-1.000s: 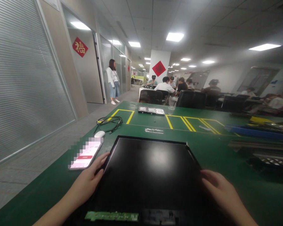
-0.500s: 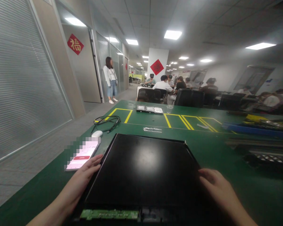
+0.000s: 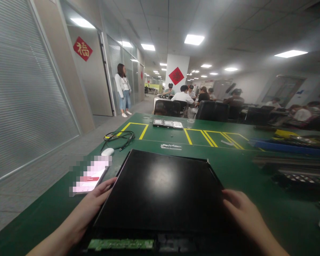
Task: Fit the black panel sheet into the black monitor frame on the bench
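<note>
A flat black metal cover (image 3: 162, 192) lies on top of a black chassis on the green table (image 3: 245, 170). A strip of green circuit board (image 3: 120, 244) shows under the cover's near edge. My left hand (image 3: 92, 208) is curled against the cover's left edge, fingers pressed on it. My right hand (image 3: 241, 213) grips the cover's right edge in the same way.
A phone (image 3: 89, 177) with a lit screen lies left of the cover, a white mouse (image 3: 107, 152) and a black cable (image 3: 120, 137) beyond it. Small drives (image 3: 168, 123) sit at the far edge. Blue and metal parts (image 3: 290, 153) crowd the right. People sit behind; one stands at left.
The black cover has slid a little away from me under both hands, baring more of the green board at its near edge. The view shifted slightly.
</note>
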Tool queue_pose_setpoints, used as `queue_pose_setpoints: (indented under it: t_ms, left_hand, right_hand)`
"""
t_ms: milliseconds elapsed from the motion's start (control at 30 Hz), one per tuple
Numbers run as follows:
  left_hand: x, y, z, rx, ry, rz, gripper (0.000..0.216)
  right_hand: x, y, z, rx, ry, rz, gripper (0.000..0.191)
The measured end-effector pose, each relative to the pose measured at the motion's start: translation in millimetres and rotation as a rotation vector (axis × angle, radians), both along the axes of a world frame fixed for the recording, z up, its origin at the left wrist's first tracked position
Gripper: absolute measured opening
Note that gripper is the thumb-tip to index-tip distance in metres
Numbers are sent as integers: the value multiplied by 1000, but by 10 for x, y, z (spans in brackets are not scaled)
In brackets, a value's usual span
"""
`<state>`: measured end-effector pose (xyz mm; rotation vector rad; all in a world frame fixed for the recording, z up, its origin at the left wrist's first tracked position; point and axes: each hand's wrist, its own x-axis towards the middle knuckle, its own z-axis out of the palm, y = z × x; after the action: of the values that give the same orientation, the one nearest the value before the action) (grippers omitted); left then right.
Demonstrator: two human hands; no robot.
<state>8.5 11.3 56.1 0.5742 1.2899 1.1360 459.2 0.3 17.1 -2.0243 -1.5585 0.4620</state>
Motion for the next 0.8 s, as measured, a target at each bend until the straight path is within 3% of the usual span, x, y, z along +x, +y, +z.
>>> queue_pose_setpoints:
  t_ms: [433,800]
  left_hand:
    - [40,-22,109,-46,-44,25,39]
    - [-52,-60,43,39,-15,-23,46]
  right_hand:
    - [5,14,-40,55,-30,17,44]
    - [27,17,-65,25,-73,32,45]
